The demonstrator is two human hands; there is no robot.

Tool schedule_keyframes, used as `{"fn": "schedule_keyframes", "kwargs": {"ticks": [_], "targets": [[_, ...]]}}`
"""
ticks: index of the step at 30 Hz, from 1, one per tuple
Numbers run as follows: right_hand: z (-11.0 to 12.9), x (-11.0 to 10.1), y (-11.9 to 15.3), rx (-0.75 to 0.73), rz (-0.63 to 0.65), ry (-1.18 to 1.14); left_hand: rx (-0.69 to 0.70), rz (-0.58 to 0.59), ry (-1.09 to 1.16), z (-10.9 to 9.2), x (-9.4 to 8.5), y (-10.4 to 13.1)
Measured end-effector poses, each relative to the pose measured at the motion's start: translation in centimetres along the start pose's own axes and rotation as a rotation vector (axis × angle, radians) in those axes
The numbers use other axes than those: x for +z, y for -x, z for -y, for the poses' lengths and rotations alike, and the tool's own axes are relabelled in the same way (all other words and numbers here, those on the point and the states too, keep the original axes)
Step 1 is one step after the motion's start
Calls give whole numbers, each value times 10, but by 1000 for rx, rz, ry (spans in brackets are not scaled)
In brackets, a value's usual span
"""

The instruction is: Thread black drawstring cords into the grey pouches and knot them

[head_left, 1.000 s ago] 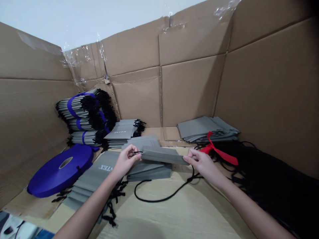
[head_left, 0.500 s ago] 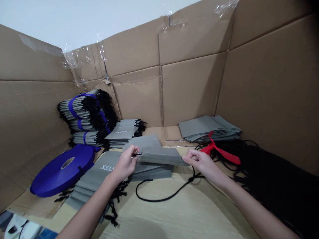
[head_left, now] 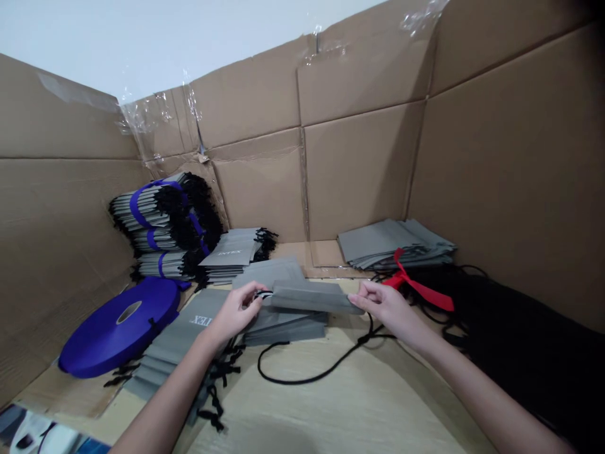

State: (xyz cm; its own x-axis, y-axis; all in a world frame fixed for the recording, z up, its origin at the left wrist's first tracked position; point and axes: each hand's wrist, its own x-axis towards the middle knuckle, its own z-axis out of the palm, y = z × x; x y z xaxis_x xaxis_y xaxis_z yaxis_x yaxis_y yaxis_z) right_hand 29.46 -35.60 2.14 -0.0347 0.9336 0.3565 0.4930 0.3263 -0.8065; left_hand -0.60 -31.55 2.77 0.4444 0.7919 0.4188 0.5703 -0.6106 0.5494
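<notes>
A grey pouch (head_left: 312,295) is stretched between my two hands above a small pile of grey pouches (head_left: 288,331). My left hand (head_left: 241,309) pinches near its left end, where a bit of black cord and something pale show between the fingers. The fingers of my right hand (head_left: 373,298) are closed on its right end. From that end a black cord (head_left: 307,382) hangs down and curls over the table, with a knot in it. Printed grey pouches with knotted black cords (head_left: 189,328) lie fanned out beside my left forearm.
A purple ribbon roll (head_left: 104,337) lies at the left, with purple-tied pouch bundles (head_left: 151,208) behind. A printed pouch stack (head_left: 231,249) stands at the back. More grey pouches (head_left: 387,243), a red ribbon (head_left: 425,291) and black cords (head_left: 520,353) are at right. Cardboard walls (head_left: 359,164) surround the table.
My left hand has shifted slightly and its fingers have spread somewhat at the pouch's left end. The pouch and my right hand have moved slightly right.
</notes>
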Motion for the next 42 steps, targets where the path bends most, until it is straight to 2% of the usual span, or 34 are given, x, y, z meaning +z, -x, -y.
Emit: {"fn": "schedule_keyframes", "kwargs": {"ticks": [4, 7, 10, 12, 14, 17, 20, 24, 29, 31, 37, 42], "targets": [[-4, 1, 0, 4, 47, 9, 145, -42, -111, 5, -1, 0], [-7, 4, 0, 2, 50, 21, 225, -131, -174, 7, 2, -1], [-10, 6, -1, 8, 60, -4, 216, -254, -86, 3, 5, -1], [-10, 5, -1, 6, 65, -31, 161, -303, 10, -1, 7, 0], [-11, 4, -2, 3, 57, -58, 77, -287, 180, -5, 10, 1], [-10, 1, -2, 6, 38, -88, -17, -187, 487, -7, 12, 0], [-11, 1, -2, 4, 37, -95, -46, -146, 595, -5, 12, -1], [-10, 2, -1, 6, 47, -74, -33, -157, 444, 0, 11, -2], [-2, -3, 0, -11, 14, 38, 70, -46, -24, 0, 8, -1], [-1, -4, 1, -18, 14, 70, 93, -31, -141, -2, 7, 0], [0, -9, 1, -37, 13, 61, 47, -10, -152, 2, 4, -2], [1, -20, 1, 15, -22, 21, -117, -136, -306, 14, -12, -4]]}}
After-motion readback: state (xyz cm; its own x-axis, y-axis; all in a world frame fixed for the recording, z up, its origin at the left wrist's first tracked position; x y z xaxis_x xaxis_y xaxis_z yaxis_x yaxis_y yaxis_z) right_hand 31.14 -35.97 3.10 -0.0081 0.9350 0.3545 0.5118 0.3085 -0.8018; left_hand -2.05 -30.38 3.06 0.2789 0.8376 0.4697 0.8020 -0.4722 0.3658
